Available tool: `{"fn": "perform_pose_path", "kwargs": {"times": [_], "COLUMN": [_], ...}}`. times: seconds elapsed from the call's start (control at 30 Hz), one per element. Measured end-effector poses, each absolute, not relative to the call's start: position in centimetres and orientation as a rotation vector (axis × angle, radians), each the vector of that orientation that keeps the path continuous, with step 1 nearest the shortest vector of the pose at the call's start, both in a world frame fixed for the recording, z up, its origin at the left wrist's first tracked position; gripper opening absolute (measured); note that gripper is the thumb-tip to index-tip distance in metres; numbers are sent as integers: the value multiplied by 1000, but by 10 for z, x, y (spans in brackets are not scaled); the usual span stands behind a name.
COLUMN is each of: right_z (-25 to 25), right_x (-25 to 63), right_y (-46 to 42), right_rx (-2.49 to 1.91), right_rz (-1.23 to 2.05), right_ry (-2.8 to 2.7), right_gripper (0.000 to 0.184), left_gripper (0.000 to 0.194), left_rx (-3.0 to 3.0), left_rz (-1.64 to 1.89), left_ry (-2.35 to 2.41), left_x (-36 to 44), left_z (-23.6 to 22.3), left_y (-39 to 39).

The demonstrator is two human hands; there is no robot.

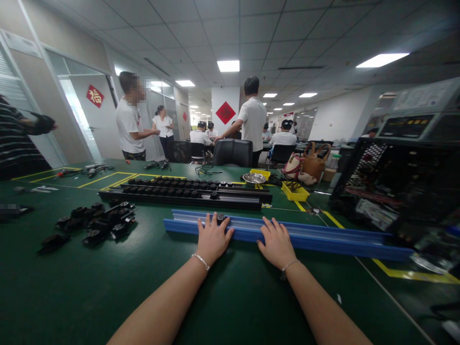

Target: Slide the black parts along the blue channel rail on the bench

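Observation:
A long blue channel rail lies across the green table in front of me. My left hand rests over its left part with the fingers spread and the thumb at the near wall. Beside those fingertips a small black part sits in the channel; the fingers partly cover it, and contact cannot be made out. Further right, my right hand lies on the rail's near wall, fingers stretched across the channel, thumb apart. Neither hand is closed around anything.
Black rails with rows of black parts lie beyond the blue one. A pile of black parts is at left. Behind are a metal bowl and a yellow tray. An open machine case stands right. Several people are further back.

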State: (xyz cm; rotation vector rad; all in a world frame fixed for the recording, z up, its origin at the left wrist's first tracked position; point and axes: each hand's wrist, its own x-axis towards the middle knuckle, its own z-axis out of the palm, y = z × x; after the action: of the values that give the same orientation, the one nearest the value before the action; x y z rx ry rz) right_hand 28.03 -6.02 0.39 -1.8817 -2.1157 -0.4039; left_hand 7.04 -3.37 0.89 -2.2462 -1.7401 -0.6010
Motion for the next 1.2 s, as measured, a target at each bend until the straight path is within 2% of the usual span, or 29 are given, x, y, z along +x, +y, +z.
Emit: {"fn": "perform_pose_path", "kwargs": {"times": [1.2], "right_z": [3], "right_x": [283], "right_y": [-58], "right_rx": [-1861], "right_rz": [-368], "right_ry": [-2123], "right_gripper": [26], "left_gripper": [45], "left_rx": [-2189], "left_rz": [-584], "left_ry": [-1848], "left_x": [53], "left_z": [17], "left_y": [-32]}}
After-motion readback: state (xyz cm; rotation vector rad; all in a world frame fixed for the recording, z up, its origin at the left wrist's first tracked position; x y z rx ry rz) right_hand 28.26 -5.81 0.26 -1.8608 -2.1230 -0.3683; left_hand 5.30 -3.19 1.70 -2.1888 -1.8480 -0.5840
